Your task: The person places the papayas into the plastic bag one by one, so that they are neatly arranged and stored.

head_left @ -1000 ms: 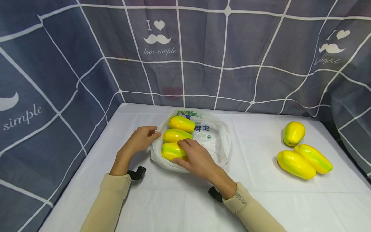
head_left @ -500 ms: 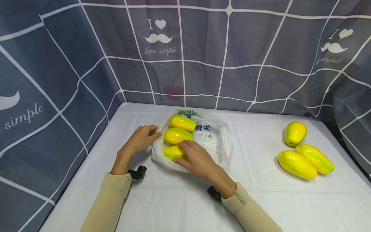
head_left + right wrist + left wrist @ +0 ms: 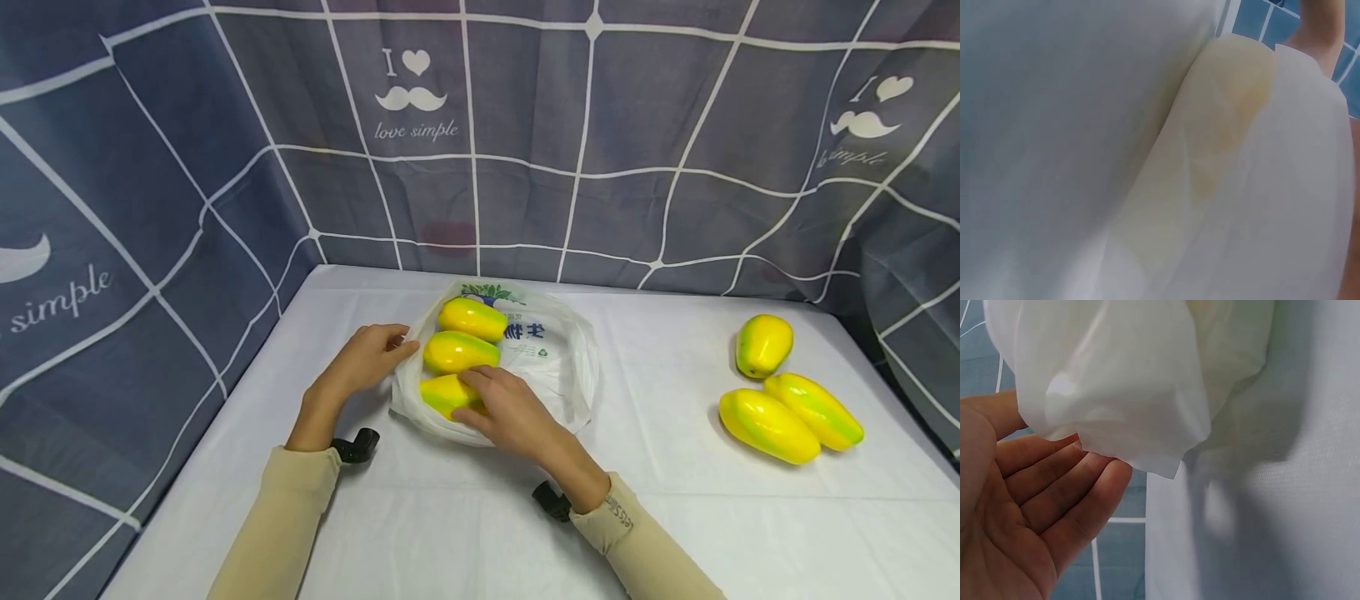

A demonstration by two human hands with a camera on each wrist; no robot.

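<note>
An opened white plastic bag with printing lies on the table, with three glossy yellow-green papayas inside its left half. The back papaya and the middle papaya lie close together. My right hand reaches into the bag and holds the front papaya, thumb on the near side and fingers over its right end. At the left rim my left hand pinches the plastic; the left wrist view shows its thumb partly hidden behind the bag. In the right wrist view the bag hides the fingertips.
To the right on the white-covered table lie three more papayas: one at the back, one in front and one beside it. A dark grid-patterned curtain borders the table behind and at the left.
The front papaya has shifted slightly toward me under my right hand, widening its gap from the middle one. My left hand has stayed at the bag's rim.
</note>
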